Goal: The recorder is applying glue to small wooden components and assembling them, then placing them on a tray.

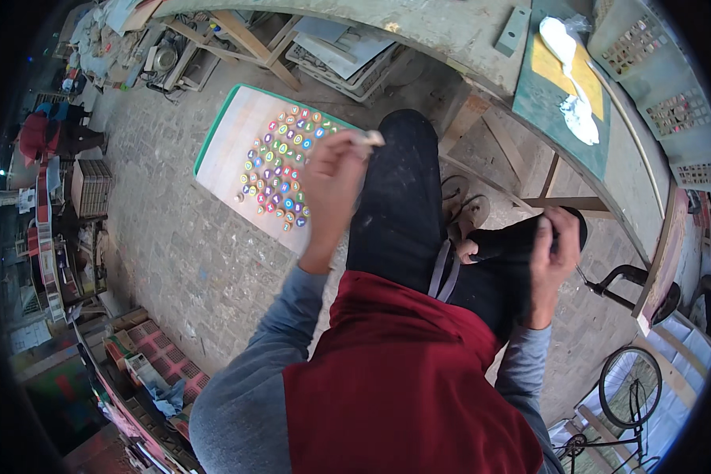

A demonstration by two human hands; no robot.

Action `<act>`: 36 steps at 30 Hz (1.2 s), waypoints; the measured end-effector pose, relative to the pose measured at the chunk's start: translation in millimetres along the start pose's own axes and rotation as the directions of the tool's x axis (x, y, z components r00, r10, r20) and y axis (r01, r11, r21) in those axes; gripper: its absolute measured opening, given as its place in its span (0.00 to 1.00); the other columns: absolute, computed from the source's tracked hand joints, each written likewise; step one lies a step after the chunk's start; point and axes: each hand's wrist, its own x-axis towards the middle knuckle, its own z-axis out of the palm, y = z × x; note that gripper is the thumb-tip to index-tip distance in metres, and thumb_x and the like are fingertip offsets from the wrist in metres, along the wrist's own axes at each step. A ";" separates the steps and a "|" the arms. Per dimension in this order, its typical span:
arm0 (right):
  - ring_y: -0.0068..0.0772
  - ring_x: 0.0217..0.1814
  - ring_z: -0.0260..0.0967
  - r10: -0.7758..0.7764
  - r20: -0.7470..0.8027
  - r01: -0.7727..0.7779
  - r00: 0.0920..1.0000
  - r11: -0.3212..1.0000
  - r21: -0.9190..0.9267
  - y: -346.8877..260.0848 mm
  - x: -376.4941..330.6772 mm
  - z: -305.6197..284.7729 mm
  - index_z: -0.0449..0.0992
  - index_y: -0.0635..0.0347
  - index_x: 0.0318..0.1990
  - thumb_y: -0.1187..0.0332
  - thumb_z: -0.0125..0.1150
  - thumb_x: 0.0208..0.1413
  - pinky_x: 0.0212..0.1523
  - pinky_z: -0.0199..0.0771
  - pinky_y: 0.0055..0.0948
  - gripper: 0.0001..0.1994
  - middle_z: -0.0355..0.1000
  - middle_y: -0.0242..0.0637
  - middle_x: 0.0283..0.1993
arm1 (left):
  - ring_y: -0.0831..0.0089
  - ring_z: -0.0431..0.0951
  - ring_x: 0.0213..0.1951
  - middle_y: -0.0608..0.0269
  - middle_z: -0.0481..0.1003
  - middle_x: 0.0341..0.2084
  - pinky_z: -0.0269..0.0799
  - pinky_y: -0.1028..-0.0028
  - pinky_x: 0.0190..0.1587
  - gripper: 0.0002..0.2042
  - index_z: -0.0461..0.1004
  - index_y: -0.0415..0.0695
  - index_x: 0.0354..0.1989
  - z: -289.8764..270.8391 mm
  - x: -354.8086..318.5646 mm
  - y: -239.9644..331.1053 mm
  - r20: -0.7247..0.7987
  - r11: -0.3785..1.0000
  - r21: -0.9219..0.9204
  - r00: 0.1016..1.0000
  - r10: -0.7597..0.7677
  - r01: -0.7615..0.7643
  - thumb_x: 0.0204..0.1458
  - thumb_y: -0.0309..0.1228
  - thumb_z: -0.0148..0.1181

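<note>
My left hand [336, 170] is raised over the right edge of a pale board. Its fingers are closed on a small pale piece [371, 140], which is blurred, so its face cannot be made out. Under and beside this hand, the green-edged board [223, 158] carries many small round discs [272, 170] in bright colours, each marked with a letter. Near my right knee is my right hand [555, 249], its fingers loosely bent and apart, with nothing visible in them.
Ahead and to the right curves a workbench [442, 59]. On it, a green mat [529, 95] bears a yellow sheet [547, 67] with white paste [581, 122]; a grey block [513, 31] lies beside it. A clamp [624, 276] grips its edge. Crates [355, 79] stand underneath. A bicycle [632, 387] is lower right.
</note>
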 end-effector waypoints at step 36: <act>0.24 0.39 0.70 0.576 -0.203 -0.570 0.792 0.817 0.091 124.3 -56.4 -13.1 0.78 0.65 0.44 0.66 0.57 0.63 0.45 0.70 0.24 0.11 0.76 0.35 0.39 | 0.41 0.70 0.54 0.42 0.70 0.52 0.64 0.53 0.59 0.37 0.57 0.43 0.67 -87.2 1.0 -243.6 -0.068 0.208 0.972 0.978 -0.196 0.109 0.48 0.35 0.65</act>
